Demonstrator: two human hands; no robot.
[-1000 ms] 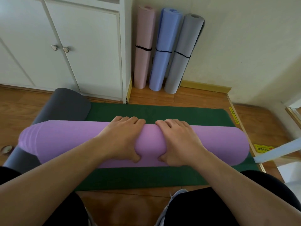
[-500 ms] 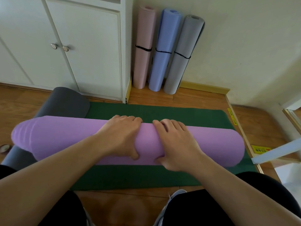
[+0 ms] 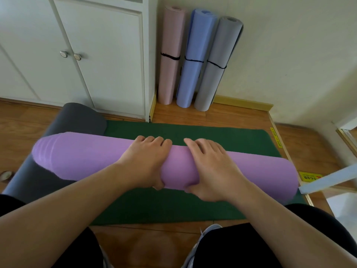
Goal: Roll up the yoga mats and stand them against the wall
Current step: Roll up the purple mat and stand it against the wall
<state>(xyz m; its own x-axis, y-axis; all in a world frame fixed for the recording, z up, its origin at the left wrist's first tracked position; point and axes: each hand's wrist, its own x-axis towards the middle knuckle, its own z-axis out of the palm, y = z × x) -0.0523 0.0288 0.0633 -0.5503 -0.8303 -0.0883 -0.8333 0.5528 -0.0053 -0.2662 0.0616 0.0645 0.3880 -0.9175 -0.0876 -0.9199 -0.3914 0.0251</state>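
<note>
Three rolled, strapped foam mats [image 3: 195, 60] already stand against the wall, while left hand [image 3: 144, 165] and right hand [image 3: 209, 169] grasp the rolled purple foam mat [image 3: 81, 153] lying across the flat green mat [image 3: 222, 136], itself unrolled.

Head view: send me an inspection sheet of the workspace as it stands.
Surface: wooden floor, green mat lying flat.
Job's things: purple mat rolled, lying on the green mat; dark grey mat rolled on the floor; pink roll, blue roll, grey roll strapped, standing against the wall.
Clutter: small round object at left edge, unclear.
Grippers: left hand and right hand grip the purple mat.
Cables: nothing seen.
Surroundings: white cabinet, yellow floor label.
</note>
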